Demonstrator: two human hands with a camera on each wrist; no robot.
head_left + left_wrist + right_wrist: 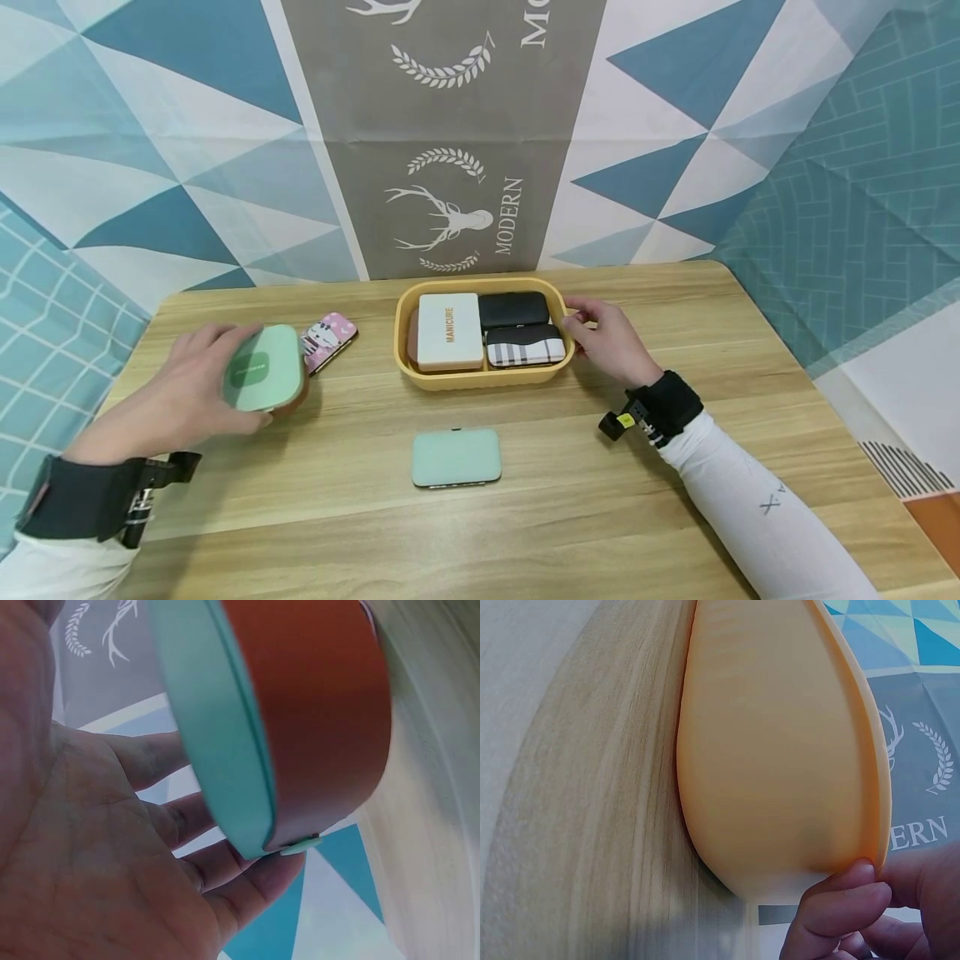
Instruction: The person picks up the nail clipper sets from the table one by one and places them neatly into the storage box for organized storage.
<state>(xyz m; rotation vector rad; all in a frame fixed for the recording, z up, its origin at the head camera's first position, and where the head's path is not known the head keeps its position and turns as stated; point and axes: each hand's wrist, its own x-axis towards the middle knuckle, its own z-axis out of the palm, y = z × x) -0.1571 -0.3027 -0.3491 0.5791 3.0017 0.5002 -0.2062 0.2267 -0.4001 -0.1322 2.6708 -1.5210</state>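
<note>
My left hand (pixel 191 387) grips a rounded square case with a mint-green lid (pixel 273 367) and, in the left wrist view, a reddish-brown body (pixel 322 705). The case is tilted, over the left part of the table. Beside it lies a small pink case with a cartoon print (pixel 330 337). My right hand (pixel 611 337) pinches the right end of a yellow oval basket (pixel 487 381) at its rim. Inside stand a white manicure box (pixel 465 333), a black case (pixel 513 309) and a black-and-plaid case (pixel 528 350). Something brown shows left of the white box.
A flat mint-green case (pixel 456 458) lies on the wooden table (pixel 555 517) in front of the basket. Patterned cloth (pixel 457 125) hangs right behind the table's back edge. The table's right edge slants toward a white and orange area.
</note>
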